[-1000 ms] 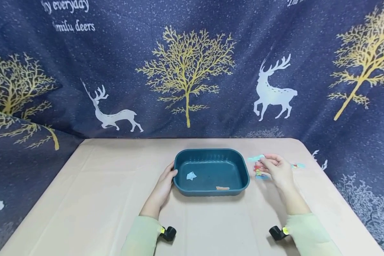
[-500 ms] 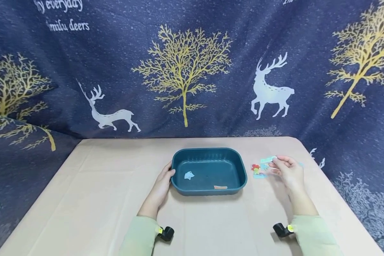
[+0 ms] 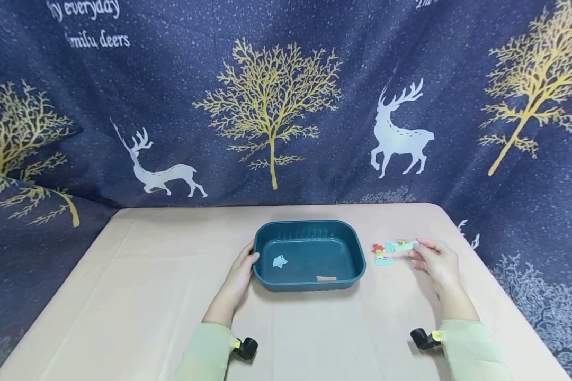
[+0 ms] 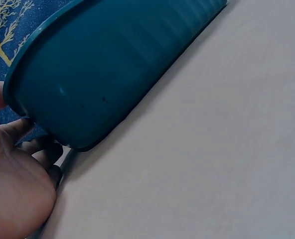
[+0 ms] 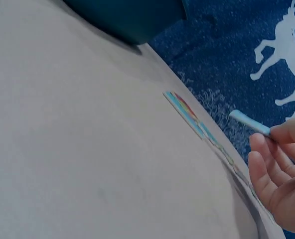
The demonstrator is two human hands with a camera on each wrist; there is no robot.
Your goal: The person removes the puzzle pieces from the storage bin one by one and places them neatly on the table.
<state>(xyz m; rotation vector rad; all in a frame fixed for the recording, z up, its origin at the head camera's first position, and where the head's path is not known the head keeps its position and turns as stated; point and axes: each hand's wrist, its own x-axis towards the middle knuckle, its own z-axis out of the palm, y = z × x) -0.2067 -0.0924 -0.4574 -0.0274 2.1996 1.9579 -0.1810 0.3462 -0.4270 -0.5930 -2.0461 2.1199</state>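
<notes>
My left hand (image 3: 239, 275) grips the left end of a teal plastic basin (image 3: 310, 287), thumb over the rim and fingers against the outer wall. In the left wrist view that wall of the basin (image 4: 102, 74) stands beside the hand (image 4: 20, 184). My right hand (image 3: 438, 260) pinches a flat light-blue puzzle piece (image 3: 404, 247) between thumb and fingers. Seen from the right wrist, the piece (image 5: 249, 121) is above the table, nearly edge-on. Just below it lie joined colourful puzzle pieces (image 3: 383, 260), partly covered by the held piece and the hand.
A pale-blue piece (image 3: 279, 261) lies inside the basin at the left, and an orange piece (image 3: 326, 278) near its front wall. Beige cloth (image 3: 148, 296) covers the table. A dark blue curtain (image 3: 314, 174) with deer and trees hangs behind the table's far edge.
The right hand has moved right and slightly down with the light-blue piece, uncovering more of the puzzle on its left. The left hand keeps its hold on the basin.
</notes>
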